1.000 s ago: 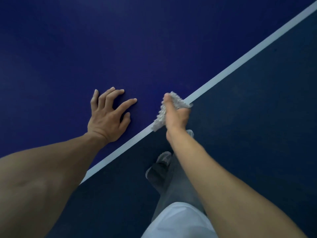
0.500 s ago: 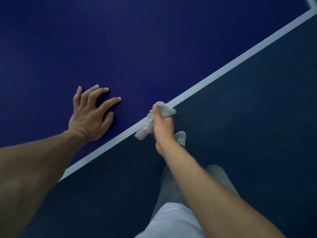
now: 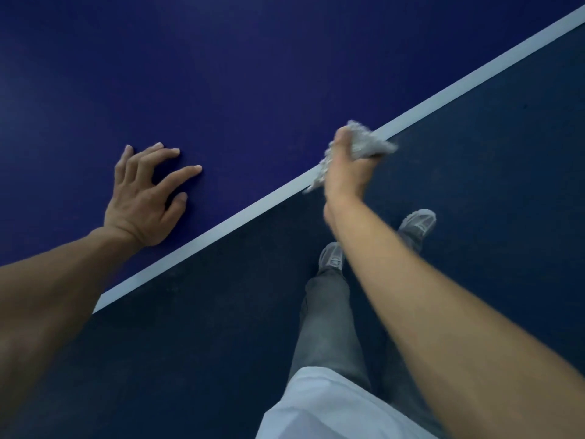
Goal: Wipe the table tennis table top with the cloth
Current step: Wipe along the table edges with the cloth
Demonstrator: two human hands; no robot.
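The blue table tennis table top (image 3: 253,74) fills the upper left, bordered by a white edge line (image 3: 240,217) running diagonally. My right hand (image 3: 346,167) grips a crumpled grey-white cloth (image 3: 364,141) and holds it against the white edge line. My left hand (image 3: 148,198) rests on the blue surface with fingers spread, well to the left of the cloth.
Beyond the table edge lies dark blue floor (image 3: 490,153). My legs in grey trousers (image 3: 329,321) and grey shoes (image 3: 418,223) stand on it below the right arm. A white shirt hem (image 3: 316,407) shows at the bottom.
My right hand has slid the cloth along the white edge line, first down-left, then back up to the right. My left hand stays planted on the table. My feet have stepped.
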